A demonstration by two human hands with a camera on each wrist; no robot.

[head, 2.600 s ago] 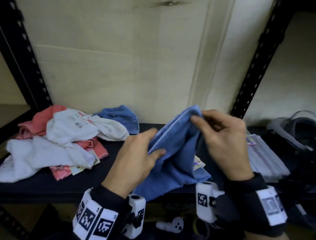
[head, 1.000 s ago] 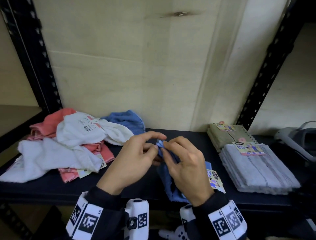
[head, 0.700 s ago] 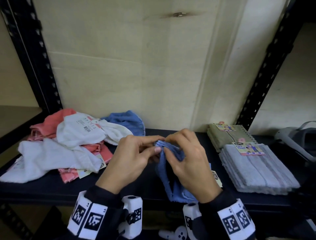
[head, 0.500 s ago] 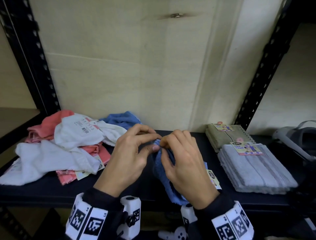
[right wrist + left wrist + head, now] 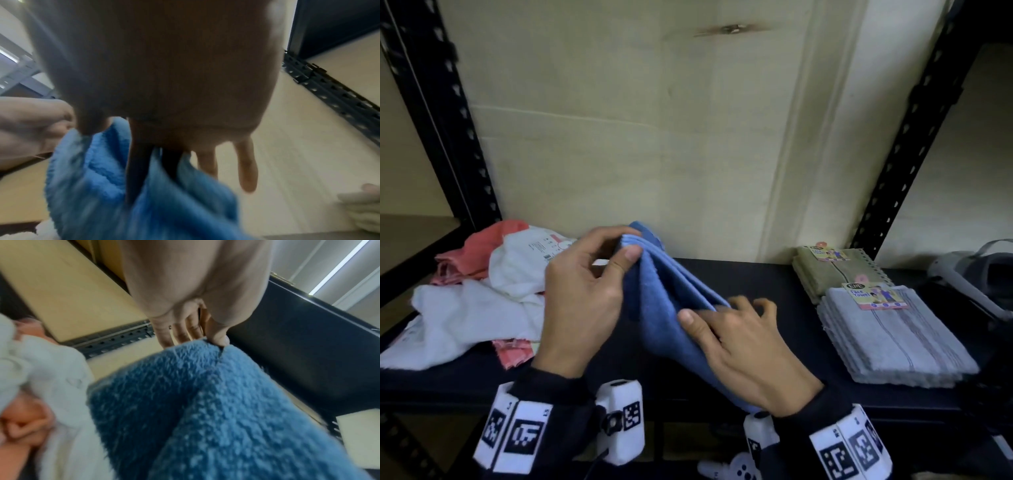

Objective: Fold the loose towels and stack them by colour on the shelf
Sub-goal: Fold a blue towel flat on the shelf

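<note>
Blue towel [image 5: 667, 308] pinched between left hand [image 5: 582, 298], right hand [image 5: 743, 353].

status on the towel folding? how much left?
Done: folded grey stack and olive stack sit at the shelf's right. In hand: the blue towel, pinched by the left hand and right hand, mid-fold. Left: the loose white and pink pile on the left.
</note>
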